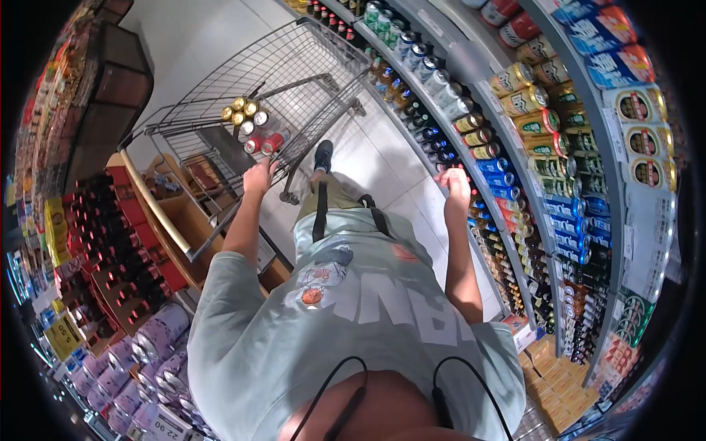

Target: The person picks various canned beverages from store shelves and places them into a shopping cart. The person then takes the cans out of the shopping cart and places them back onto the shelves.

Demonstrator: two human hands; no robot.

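Observation:
My left hand (259, 177) is at the side of a wire shopping cart (198, 95), close to a red can (275, 142); its fingers are partly hidden, and I cannot make out a grip. Gold-topped cans (239, 110) and a few silver and red cans lie together in the cart. On the other side, my right hand (454, 182) is raised in front of the drink shelves, its fingers bent, near the blue cans (497, 178). Whether it holds anything is too small to tell.
Curved shelves (471, 132) of cans and bottles run along the right. Dark bottles in red crates (140, 213) and purple-white packs (163, 327) stand at the left. Yellow boxes (562, 382) are stacked at the lower right. My shoe (323, 156) is on the tiled floor.

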